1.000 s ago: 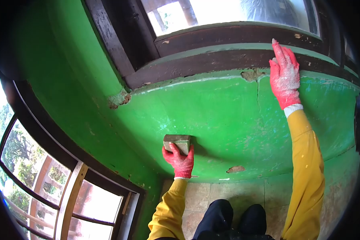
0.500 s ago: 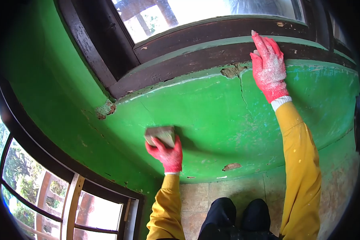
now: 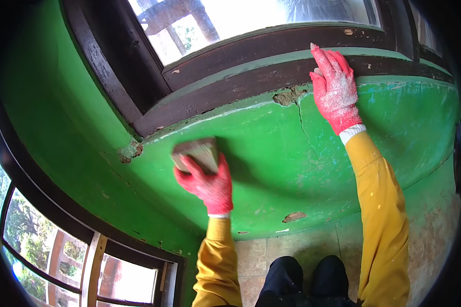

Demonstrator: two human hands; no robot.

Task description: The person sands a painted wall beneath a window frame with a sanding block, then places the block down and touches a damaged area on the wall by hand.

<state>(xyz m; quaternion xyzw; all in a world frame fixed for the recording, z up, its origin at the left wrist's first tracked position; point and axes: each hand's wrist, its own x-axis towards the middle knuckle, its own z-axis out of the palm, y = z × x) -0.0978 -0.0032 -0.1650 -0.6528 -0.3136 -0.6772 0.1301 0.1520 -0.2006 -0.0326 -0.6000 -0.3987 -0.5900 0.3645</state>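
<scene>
Here, in the head view, the left hand [image 3: 206,190] grips 1 block [image 3: 198,148] against the green wall [image 3: 256,158], left of centre; at upper right, the right hand [image 3: 337,94], fingers extended, rests on the dark sill [image 3: 235,91].

The left hand [image 3: 205,187] wears a red glove [image 3: 217,199]; the right hand [image 3: 337,97] a matching one, powdered white across its back. White cuffs [image 3: 352,133], mustard-yellow sleeves [image 3: 384,215], the right one pale-flecked; dark trousers [image 3: 284,279].
</scene>
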